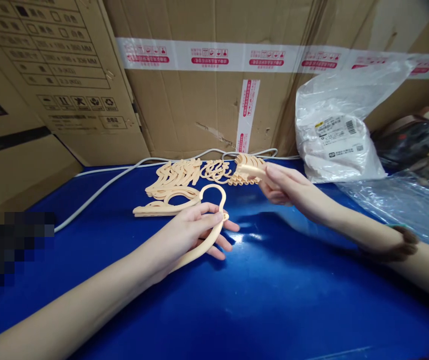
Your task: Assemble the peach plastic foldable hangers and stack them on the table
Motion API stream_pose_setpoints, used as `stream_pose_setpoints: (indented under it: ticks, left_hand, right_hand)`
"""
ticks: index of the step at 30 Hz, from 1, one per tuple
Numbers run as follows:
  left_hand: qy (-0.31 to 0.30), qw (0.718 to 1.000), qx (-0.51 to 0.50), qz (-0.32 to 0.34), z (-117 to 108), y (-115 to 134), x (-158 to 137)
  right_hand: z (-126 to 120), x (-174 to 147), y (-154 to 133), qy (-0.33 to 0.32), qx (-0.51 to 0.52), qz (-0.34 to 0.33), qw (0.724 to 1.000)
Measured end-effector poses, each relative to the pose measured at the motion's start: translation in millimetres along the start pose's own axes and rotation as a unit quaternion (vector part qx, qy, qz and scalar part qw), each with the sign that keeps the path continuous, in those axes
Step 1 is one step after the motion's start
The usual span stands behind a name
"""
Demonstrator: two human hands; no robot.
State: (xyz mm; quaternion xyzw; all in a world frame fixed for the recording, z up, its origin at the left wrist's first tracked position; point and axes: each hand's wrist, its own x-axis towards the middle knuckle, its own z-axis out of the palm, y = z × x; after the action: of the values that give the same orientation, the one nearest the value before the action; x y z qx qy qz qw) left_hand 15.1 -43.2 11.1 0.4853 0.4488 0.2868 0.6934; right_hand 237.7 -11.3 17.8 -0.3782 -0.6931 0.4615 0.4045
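My left hand [202, 227] is closed on a cream plastic hanger part [208, 242], a hook with one curved arm joined at its base. Thumb and fingers pinch it near the joint. My right hand [284, 185] grips a cream hanger arm [251, 171] by one end, just over a row of similar curved hanger arms [250, 160]. Left of that row lie a pile of loose hooks [216, 170] and a stack of more hanger arms [178, 172]. Folded hangers [157, 209] rest behind my left hand.
The blue table [259, 305] has a glossy surface. Cardboard boxes [206, 105] stand along its back, with a white cable [105, 192] running before them. A white plastic bag [338, 135] stands at back right, beside a clear plastic sheet [405, 200].
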Motion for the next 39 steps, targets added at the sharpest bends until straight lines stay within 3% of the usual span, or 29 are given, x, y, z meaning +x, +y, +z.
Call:
stream_pose_setpoints:
  ticks: [5,7,19,28,39]
  left_hand:
    - [-0.013,1.000,-0.018,0.003,-3,-2,1]
    - [-0.015,1.000,-0.019,0.003,-4,-3,1]
    - [-0.003,1.000,0.004,-0.021,-3,1,-3]
    - [-0.032,0.999,0.035,-0.013,-6,3,-3]
    - [-0.019,0.997,0.067,0.025,-8,3,0]
  right_hand:
    - [7,-11,-9,-0.174,-0.183,-0.015,0.967]
    - [9,-13,-10,-0.206,-0.231,-0.032,0.950]
    - [4,-14,-4,-0.219,-0.432,-0.150,0.862]
    - [8,-16,0,-0.159,-0.487,-0.198,0.836]
    - [12,-19,0,-0.163,-0.489,-0.227,0.826]
